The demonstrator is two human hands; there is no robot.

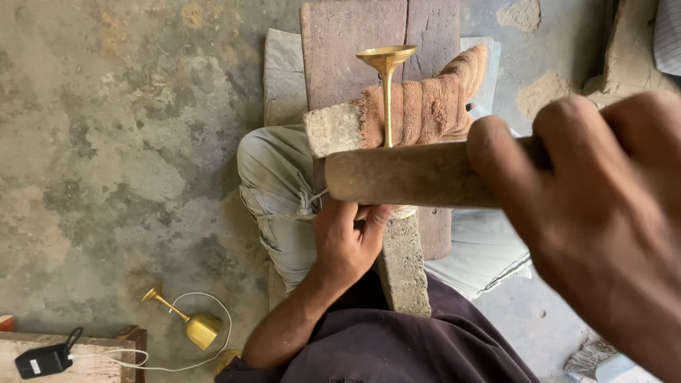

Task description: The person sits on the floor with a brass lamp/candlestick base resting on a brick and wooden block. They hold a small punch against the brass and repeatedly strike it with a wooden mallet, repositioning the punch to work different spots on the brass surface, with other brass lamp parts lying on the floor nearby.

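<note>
My right hand (603, 213) fills the right of the view, close to the camera, gripping a thick wooden handle (404, 174) that reaches left across the work. My left hand (349, 237) sits below it, fingers curled around the lower end of a brass goblet; that end is hidden behind the handle. The goblet's thin stem (387, 106) runs up over a striped cloth pad (425, 106) wrapped on a wooden beam (401, 266), and its flared brass foot (386, 57) points away from me.
A reddish wooden plank (355, 50) lies under the beam on a stained concrete floor (120, 156). Another brass goblet (188, 320) lies on the floor at lower left, beside a white cable and a black charger (44, 360) on a wooden board.
</note>
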